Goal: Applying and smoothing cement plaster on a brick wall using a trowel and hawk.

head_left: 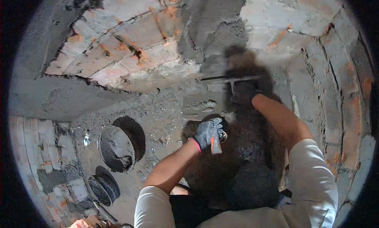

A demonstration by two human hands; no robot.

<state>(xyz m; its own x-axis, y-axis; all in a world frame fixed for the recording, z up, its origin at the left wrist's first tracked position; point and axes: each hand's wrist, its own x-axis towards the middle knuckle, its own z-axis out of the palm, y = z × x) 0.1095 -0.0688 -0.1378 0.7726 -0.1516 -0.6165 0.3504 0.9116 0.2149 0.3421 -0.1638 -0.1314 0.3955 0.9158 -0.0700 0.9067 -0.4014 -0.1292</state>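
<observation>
My left hand, in a grey glove with a pink cuff, is closed around a tool with a grey and orange handle. A shiny round edge shows beside its fingers; the rest of that tool is hidden. Further off and to the right, my right hand lies in deep shadow, closed on a plastering trowel. The trowel's long thin blade is seen nearly edge-on, against or close to the grey mortar at the foot of the wall. Its dim outline does not show whether the blade touches the mortar.
A bucket of grey mortar stands to the left, with a smaller dark bucket nearer me. Wet mortar covers the floor. A partly plastered brick wall rises ahead; another wall closes the right side.
</observation>
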